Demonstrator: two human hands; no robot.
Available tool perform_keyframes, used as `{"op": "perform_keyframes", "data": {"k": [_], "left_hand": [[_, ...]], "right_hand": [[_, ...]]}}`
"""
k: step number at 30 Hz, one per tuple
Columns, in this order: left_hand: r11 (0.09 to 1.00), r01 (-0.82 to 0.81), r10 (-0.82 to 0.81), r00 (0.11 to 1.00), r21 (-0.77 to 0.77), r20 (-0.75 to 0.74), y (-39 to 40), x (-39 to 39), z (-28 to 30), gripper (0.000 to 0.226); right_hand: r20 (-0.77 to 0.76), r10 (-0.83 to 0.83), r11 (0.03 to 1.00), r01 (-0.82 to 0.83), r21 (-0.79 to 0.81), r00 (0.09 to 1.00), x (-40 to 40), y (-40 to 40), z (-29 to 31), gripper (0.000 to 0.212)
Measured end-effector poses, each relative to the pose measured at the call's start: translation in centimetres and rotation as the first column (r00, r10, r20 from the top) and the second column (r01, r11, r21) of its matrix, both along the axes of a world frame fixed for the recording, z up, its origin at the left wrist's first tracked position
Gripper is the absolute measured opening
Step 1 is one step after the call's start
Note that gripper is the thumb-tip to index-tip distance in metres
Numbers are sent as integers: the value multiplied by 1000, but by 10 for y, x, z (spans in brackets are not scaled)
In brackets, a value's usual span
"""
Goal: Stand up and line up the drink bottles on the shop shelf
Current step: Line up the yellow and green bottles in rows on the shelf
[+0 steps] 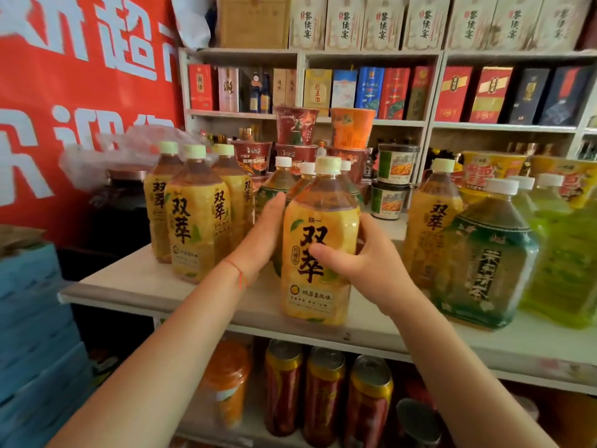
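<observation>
A yellow-labelled tea bottle (318,244) with a pale green cap stands upright near the front of the white shelf (129,286). My left hand (261,236) lies flat against its left side and my right hand (365,260) wraps its right side, thumb across the label. Three matching yellow bottles (193,215) stand together at the left. Behind the held bottle are green-labelled bottles with white caps (279,181). On the right stand another yellow bottle (431,215), a dark green-labelled bottle (484,257) and bright green bottles (562,253).
Instant noodle cups (295,126) are stacked behind the bottles, with tubs (395,163) beside them. Boxed liquor fills the back wall shelves (371,88). Cans (323,392) stand on the lower shelf. A red banner (80,92) hangs at left, above blue crates (35,334).
</observation>
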State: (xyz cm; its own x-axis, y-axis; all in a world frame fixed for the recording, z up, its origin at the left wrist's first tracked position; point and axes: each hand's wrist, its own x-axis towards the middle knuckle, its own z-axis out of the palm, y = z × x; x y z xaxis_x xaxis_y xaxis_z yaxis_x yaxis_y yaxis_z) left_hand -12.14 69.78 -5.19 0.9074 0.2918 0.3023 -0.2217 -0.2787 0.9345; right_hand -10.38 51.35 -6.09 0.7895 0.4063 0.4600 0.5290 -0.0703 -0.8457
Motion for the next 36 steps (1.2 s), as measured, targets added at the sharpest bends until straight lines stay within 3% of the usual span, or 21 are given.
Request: {"op": "perform_keyframes", "data": {"k": [2,3,6,10,14,17,18,20,21,22,24,26,28,31,36], "left_hand": [[999,-2,-1,995,33,100,5,-20,1,53],[995,-84,72,979,58,193,9,-28,0,47],[916,-380,250,796,132,552,23,-45,3,33],[810,-512,186,685,284,705,43,-54,5,29],[770,-492,103,725,407,681,53,-58,1,39],[727,-490,112,776,481,621,61,-58,-3,52],[701,-503,117,781,506,614,63,-58,-4,56],[662,-516,112,786,544,608,64,-59,-6,58],[661,-517,115,786,544,607,62,-61,-7,58],[666,-523,126,782,532,610,60,-62,-8,56],[663,-560,147,749,497,647,52,-64,-11,50],[650,-609,137,683,455,717,43,-66,-14,43],[657,-628,98,620,417,778,33,-69,-16,37],[678,-591,-21,578,437,816,12,-73,-16,28],[754,-409,-45,750,515,660,-32,-57,-17,34]], "right_hand": [[19,-53,999,53,-1,998,-5,14,0,72],[33,-86,996,86,-9,996,-8,22,-1,68],[167,-239,968,249,-39,957,-22,51,-3,57],[396,-445,827,538,-162,803,-37,89,-6,61],[502,-347,875,466,-131,793,-41,119,-18,55],[482,-287,911,392,-131,828,-40,120,-26,45],[483,-325,895,430,-120,813,-37,116,-25,41],[491,-527,787,616,-26,694,-27,104,-21,32],[467,-609,728,685,8,641,-22,98,-16,39],[439,-641,698,716,-8,630,-16,95,-10,60],[327,-588,738,656,-157,739,-6,94,0,100],[182,-525,786,556,-271,831,-1,97,7,119],[75,-496,821,495,-284,865,5,98,7,123],[79,-472,829,473,-299,878,9,87,5,117],[181,-514,771,544,-330,838,13,43,4,113]]}}
